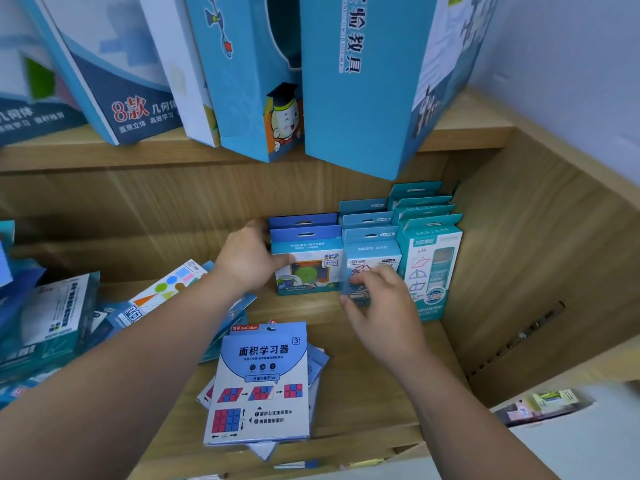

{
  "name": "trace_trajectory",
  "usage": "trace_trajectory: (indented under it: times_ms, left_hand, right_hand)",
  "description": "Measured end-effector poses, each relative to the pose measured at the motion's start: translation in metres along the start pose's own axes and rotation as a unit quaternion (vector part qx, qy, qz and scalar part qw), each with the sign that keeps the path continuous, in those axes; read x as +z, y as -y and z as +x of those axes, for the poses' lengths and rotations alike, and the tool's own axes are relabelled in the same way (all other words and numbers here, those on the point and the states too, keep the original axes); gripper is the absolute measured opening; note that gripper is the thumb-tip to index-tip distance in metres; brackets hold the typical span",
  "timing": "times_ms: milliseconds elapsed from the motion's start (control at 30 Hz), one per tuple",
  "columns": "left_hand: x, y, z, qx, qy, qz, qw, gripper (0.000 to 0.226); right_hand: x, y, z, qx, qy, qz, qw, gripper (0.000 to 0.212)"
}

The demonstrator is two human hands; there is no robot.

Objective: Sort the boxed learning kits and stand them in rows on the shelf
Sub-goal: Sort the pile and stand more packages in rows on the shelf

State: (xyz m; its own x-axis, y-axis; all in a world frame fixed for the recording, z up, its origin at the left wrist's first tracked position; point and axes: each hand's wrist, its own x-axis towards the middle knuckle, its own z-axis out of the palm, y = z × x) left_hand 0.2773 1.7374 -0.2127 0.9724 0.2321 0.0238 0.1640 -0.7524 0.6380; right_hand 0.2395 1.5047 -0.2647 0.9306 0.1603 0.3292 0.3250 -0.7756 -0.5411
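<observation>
Boxed kits stand in three rows at the back right of the wooden shelf [374, 344]. My left hand [247, 258] grips the left side of the front box of the dark blue row [311, 268], thumb on its face. My right hand [377, 299] holds the front box of the middle light blue row [372, 258] at its lower part, fingers curled on it. The teal row [431, 268] stands against the shelf's right wall. A flat pack with red and blue squares [261, 386] lies on a small pile near the front edge.
Loose kits lie in a heap at the left [62, 320], one with coloured shapes [166, 289]. Large blue boxes [360, 81] stand on the shelf above and overhang the rows. The wooden side wall [540, 282] closes the right end.
</observation>
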Motion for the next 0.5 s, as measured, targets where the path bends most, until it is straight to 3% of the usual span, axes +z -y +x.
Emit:
trace_trajectory:
  times_ms: [233, 500]
  left_hand:
    - [-0.017, 0.004, -0.038, 0.022, -0.058, 0.031, 0.998, 0.073]
    - [-0.080, 0.015, -0.116, 0.070, -0.225, 0.040, 0.971, 0.042]
  right_hand:
    - [-0.006, 0.000, -0.007, -0.014, 0.011, 0.028, 0.999, 0.022]
    - [-0.002, 0.080, 0.017, -0.141, 0.078, 0.159, 0.974, 0.014]
